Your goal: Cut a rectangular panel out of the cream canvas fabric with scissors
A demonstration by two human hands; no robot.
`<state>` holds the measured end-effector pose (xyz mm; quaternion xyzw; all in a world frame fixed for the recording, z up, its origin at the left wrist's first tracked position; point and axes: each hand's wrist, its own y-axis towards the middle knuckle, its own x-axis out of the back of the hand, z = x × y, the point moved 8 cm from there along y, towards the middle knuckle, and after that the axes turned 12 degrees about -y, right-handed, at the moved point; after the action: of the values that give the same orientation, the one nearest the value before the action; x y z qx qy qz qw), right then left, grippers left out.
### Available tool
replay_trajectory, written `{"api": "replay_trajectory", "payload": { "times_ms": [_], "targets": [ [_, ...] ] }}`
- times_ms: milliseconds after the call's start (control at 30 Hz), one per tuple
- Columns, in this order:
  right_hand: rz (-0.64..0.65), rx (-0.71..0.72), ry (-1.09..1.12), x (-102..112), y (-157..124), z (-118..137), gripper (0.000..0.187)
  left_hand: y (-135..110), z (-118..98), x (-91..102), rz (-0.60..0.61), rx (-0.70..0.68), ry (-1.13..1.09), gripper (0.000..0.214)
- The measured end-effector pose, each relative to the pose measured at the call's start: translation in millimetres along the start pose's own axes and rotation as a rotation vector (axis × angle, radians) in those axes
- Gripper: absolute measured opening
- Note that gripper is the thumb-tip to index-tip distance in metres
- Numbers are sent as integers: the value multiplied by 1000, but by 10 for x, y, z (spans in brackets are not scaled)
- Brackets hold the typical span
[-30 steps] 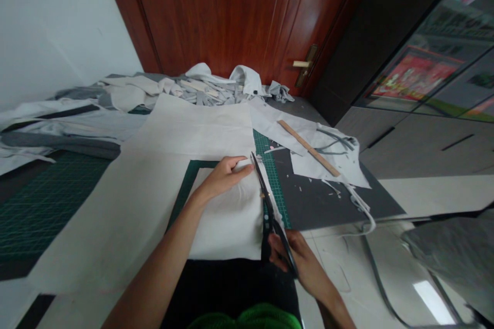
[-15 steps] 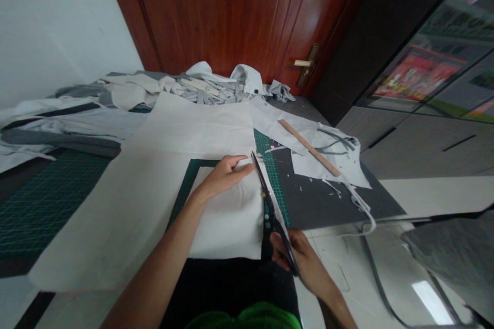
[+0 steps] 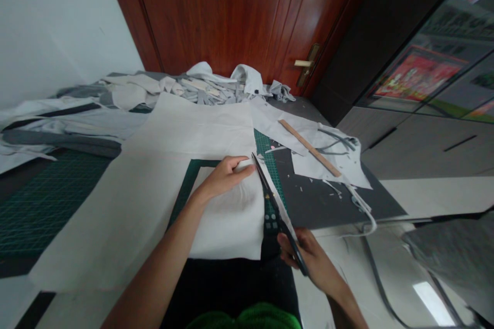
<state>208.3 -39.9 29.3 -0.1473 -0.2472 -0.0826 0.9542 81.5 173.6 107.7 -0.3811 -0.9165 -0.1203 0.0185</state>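
- Close to the near edge of the table, my left hand (image 3: 226,179) lies palm down on the white cloth (image 3: 231,221). The fingers are stretched out together and press it flat, and the hand grips nothing.
- My right hand (image 3: 311,259) is closed around the handles of the scissors (image 3: 271,211), low at the table's near edge and just right of the cloth.
- The scissors point away from me along the cloth's right edge. The blades look almost closed, and their tip sits just beside my left fingertips (image 3: 247,163).
- The white cloth rests on the green cutting mat (image 3: 272,164), and its near edge reaches the table edge above my dark lap.
- To the left, a big pale sheet (image 3: 127,200) covers much of the table and runs under the far side of the mat's green border.
- To the right, a wooden ruler (image 3: 309,148) lies at a slant on loose white pieces (image 3: 339,164), which sit on a grey board (image 3: 328,203) dotted with small snippets. The ruler is well apart from the scissors.
- At the far end, a heap of scraps (image 3: 208,87) lies in front of the brown door (image 3: 231,10), whose brass handle (image 3: 304,64) is at the right.
- A grey strap (image 3: 376,275) trails across the pale floor beside my right hand.
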Motion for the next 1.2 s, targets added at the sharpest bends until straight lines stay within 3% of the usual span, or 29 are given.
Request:
{"api": "replay_trajectory", "payload": {
  "times_ms": [433,800,1067,1200],
  "targets": [
    [41,-6,35,-20,18,-56,63,1,-2,-6,15,-3,-4,40],
    [58,43,21,-18,24,62,62,14,0,0,8,-14,-10,42],
    [-23,-9,-21,48,5,-6,63,-7,-61,-16,8,-7,-34,39],
    [19,-20,21,11,11,-13,62,-12,-56,-22,13,0,-35,39]
  ]
}}
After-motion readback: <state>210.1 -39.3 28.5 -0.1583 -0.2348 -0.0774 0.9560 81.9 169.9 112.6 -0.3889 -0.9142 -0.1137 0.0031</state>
